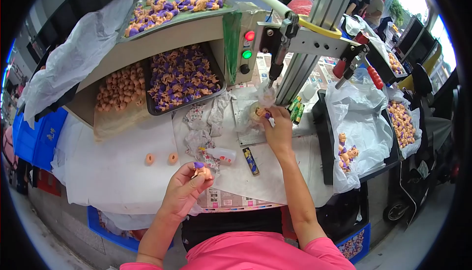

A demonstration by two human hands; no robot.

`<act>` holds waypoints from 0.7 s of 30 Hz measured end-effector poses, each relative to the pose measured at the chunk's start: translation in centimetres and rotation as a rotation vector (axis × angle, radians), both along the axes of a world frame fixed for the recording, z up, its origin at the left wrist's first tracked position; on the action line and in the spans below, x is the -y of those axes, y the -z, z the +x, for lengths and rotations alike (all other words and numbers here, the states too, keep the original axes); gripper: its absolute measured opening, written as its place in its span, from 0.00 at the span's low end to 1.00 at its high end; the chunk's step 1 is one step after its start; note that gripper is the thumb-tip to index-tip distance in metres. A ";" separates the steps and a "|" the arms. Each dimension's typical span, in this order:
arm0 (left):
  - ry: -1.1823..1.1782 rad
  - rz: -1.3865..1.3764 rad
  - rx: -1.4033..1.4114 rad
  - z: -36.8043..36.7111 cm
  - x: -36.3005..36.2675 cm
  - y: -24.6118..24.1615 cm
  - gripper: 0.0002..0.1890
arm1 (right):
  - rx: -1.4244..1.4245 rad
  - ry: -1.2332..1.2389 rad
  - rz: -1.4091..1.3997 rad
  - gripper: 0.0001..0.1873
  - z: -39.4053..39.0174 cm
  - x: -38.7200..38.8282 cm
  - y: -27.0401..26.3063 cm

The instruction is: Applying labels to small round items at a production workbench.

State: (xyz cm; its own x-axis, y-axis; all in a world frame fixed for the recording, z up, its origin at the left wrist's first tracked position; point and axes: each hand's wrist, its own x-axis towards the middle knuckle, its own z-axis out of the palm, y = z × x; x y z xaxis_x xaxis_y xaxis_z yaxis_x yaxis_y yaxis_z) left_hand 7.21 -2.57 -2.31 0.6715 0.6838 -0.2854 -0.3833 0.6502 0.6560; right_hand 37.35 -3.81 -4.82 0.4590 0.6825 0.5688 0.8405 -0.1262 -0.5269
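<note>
My left hand [188, 190] holds a small peach-and-purple plastic figure part [201, 171] between thumb and fingers, above the front of the paper-covered table. Farther forward, my right hand [278, 126] has its fingers on another peach-and-purple figure part [263, 113], which sits at the fixture under the plastic-wrapped tip of a toggle clamp [276, 63]. Two hollow peach pieces [149, 159] lie apart on the white paper, left of my left hand. A squeeze bottle with a yellow tip [224, 155] and a dark, patterned small pack [251, 161] lie between my hands.
A black tray of purple-and-peach parts [223, 90] and a heap of hollow peach pieces [120, 85] fill the shelf at left, with a metal tray [180, 17] above. A paper-lined black tray [326, 148] holds several figures at right. A metal column [297, 78] stands behind the fixture.
</note>
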 end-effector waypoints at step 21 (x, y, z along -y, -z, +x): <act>0.104 0.782 -0.390 22.7 -6.5 -2.0 0.14 | 0.005 0.380 0.248 0.07 5.1 17.2 -12.7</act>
State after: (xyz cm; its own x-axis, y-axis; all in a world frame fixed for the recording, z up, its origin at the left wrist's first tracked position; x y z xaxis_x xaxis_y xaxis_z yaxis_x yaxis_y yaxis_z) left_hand 29.95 3.93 -0.32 0.6938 0.7200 0.0172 -0.0028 -0.0212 0.9998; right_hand 42.49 -21.06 7.91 0.6475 0.3086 0.6968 0.7615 -0.2970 -0.5761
